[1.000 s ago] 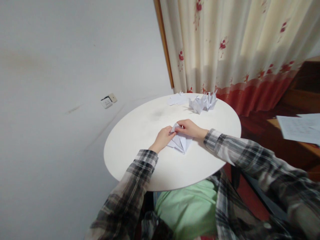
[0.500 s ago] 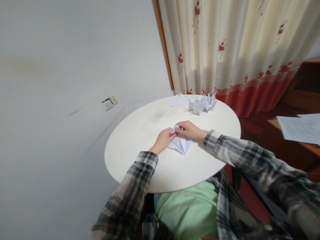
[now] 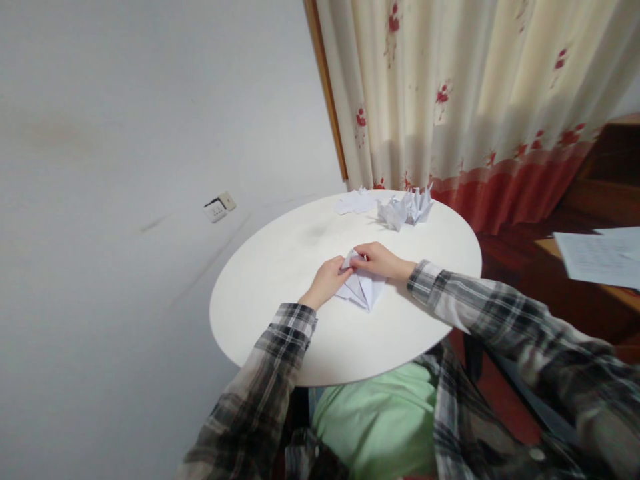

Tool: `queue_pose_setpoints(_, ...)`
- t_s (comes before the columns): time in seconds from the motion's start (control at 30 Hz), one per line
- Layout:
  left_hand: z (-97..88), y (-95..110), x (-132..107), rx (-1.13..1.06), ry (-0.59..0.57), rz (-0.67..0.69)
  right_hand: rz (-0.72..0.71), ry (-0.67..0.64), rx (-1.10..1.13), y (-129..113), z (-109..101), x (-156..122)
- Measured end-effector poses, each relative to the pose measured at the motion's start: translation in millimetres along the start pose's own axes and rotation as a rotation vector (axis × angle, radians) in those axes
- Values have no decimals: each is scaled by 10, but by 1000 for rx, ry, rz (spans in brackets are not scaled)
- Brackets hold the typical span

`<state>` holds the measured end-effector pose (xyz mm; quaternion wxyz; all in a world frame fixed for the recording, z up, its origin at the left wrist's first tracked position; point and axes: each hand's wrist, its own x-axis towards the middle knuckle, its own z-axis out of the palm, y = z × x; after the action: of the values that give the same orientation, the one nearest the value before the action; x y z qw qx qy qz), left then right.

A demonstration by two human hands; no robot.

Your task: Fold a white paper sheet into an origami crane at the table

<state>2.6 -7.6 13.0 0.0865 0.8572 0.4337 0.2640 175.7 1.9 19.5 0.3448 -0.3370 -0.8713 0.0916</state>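
A sheet of white folded paper (image 3: 363,291) lies on the round white table (image 3: 260,293), its creased layers meeting in a point toward me. My left hand (image 3: 329,279) pinches the paper's far left edge between thumb and fingers. From the other side, my right hand (image 3: 379,259) grips the raised far tip, with the fingertips of both hands close together. Part of the paper is hidden under the right hand and wrist.
Several folded paper cranes (image 3: 406,209) stand at the table's far right edge, beside some white paper pieces (image 3: 356,201). A floral curtain (image 3: 450,100) hangs behind. Written sheets (image 3: 595,257) lie on a wooden surface at the right. A wall socket (image 3: 216,211) is at left.
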Motion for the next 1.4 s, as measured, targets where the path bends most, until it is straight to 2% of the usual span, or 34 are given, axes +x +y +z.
queue_pose_setpoints(0.9, 21, -47, 2, 9, -60, -1, 40, -44, 25, 0, 9, 0)
queue_pose_setpoints(1.4, 1, -3, 2, 15, -52, 2, 52, -65, 29, 4, -10, 3)
